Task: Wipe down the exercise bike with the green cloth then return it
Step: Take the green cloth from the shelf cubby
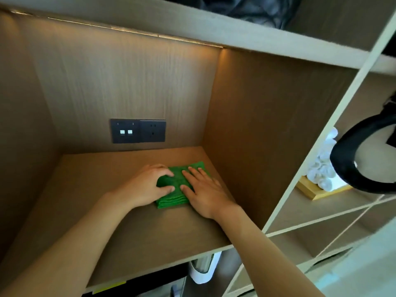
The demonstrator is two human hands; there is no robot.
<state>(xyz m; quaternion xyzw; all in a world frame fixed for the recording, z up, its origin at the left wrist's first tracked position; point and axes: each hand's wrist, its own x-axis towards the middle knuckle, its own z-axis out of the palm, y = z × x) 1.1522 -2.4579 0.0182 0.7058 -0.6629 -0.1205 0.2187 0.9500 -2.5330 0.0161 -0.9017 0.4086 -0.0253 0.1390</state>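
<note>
Two bare forearms reach into a wooden shelf (pixel 132 239) compartment that holds a folded green cloth (pixel 172 199) toward its right rear corner, close to the side panel. The left hand (pixel 147 186) grips the cloth's left edge, fingers curled over it and thumb pinching. The right hand (pixel 205 189) lies flat on top, fingers straight and slightly spread. The cloth's long axis runs front to back. A black socket panel (pixel 138 131) sits on the back wall; rolled white towels (pixel 323 168) fill a tray in the neighbouring compartment

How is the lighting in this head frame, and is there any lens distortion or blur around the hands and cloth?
Head view: a warm light strip under the upper shelf brightens the back wall, which dims lower down; wide-angle bowing tilts the shelf uprights at right; the green cloth, left hand and right hand look slightly soft but readable.
</note>
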